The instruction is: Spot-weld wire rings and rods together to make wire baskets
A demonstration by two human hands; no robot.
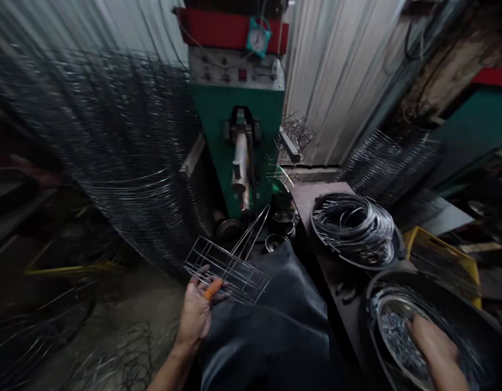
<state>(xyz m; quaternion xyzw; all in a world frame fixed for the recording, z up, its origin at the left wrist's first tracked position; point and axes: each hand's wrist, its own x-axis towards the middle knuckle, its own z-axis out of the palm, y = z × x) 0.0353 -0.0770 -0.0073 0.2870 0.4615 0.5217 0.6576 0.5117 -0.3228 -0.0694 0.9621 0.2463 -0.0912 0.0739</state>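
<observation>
My left hand (201,304), with an orange cover on one finger, is closed on the near edge of a wire rack (230,266). The rack is a flat metal grid with a long bent wire handle pointing away from me, held over the dark apron (271,315) on my lap. My right hand (432,345) reaches into a metal bowl (383,320) of small metal pieces (401,339); its fingertips are among the pieces and blurred, so their grip is hidden. The bowl rests inside a large black basin (370,296).
Ahead stands a green machine (210,125) with a protruding metal arm (241,157). Stacked wire racks (132,136) rise at the left. On the right-hand bench, a round pan (316,239) holds wire rings (352,228). A yellow crate (442,255) stands beyond; loose wire (124,353) litters the floor.
</observation>
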